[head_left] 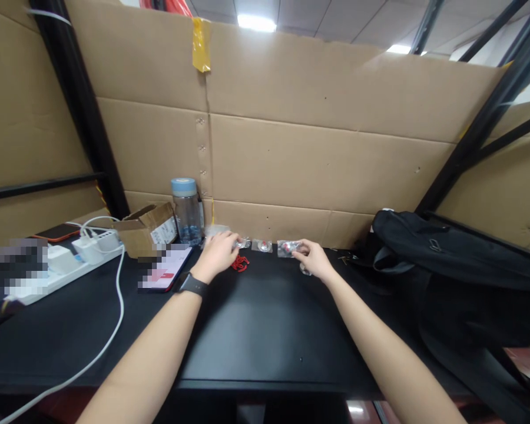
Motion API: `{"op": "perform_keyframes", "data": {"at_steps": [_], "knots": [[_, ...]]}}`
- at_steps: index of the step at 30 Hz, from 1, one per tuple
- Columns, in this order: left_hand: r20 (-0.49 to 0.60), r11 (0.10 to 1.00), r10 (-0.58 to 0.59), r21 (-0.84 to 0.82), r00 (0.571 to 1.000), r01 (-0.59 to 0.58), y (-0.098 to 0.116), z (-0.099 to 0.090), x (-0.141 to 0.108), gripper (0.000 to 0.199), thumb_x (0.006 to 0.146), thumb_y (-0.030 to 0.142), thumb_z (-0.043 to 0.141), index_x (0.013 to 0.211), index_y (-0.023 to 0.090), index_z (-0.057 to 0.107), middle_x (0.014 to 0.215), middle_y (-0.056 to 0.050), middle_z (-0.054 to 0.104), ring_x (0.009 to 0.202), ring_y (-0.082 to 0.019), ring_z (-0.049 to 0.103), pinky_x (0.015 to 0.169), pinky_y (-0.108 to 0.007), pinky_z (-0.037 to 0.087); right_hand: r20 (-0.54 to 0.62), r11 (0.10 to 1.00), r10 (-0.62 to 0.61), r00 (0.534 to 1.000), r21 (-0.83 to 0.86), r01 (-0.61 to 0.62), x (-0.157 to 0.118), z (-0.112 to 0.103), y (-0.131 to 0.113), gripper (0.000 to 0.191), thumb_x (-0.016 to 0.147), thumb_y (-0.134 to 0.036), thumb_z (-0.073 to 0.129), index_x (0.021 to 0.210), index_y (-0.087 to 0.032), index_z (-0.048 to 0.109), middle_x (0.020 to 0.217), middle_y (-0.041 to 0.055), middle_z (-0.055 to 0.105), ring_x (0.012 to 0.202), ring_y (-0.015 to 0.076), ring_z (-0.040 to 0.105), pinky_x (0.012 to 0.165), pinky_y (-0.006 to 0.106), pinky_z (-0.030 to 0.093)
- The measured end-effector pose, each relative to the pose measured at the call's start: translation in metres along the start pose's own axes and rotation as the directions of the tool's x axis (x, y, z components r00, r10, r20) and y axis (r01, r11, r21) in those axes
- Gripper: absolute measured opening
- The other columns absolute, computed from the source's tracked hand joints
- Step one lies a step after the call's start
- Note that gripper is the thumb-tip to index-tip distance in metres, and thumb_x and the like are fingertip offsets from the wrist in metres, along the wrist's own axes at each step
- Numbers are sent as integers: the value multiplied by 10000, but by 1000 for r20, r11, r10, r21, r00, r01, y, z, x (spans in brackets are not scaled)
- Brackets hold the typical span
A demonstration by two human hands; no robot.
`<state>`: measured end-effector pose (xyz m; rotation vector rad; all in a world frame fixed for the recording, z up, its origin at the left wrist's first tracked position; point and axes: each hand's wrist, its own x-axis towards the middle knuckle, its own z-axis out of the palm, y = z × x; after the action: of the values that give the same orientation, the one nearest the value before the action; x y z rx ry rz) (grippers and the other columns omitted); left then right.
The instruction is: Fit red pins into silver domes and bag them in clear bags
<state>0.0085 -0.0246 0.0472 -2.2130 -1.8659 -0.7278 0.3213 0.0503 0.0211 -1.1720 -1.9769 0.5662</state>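
My left hand [219, 254], with a dark watch on its wrist, rests at the back of the black table. Its curled fingers hold the edge of a small clear plastic bag [244, 242]. Just below its fingertips lies a tangle of red cord [240, 264]. My right hand [315, 260] pinches the right end of another small clear bag [286, 248], which has something red inside. Between the hands lies a third clear bag [262, 246] with a small reddish piece in it. Beneath my right hand a small shiny item [305, 270] is partly hidden.
A phone [170, 268], an open cardboard box [143, 232] and a blue-lidded bottle [186, 212] stand to the left. Farther left are a white power strip [66, 274] and its cable [120, 294]. A black backpack [450, 253] fills the right side. A cardboard wall [291, 159] closes the back.
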Motion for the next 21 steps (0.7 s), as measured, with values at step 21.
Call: {"op": "perform_keyframes", "data": {"at_steps": [21], "knots": [[162,957,258,-180,953,-228,-16,35,5,165,832,236,651,978,213,726,1011,-65,717,950,-214,657,870,-298,490,62,847,197,978,-514,-138,40,5,28,372,828,-385,674,1128,-168,633,1134,160,694,1049,286,666,894,362,490]]}}
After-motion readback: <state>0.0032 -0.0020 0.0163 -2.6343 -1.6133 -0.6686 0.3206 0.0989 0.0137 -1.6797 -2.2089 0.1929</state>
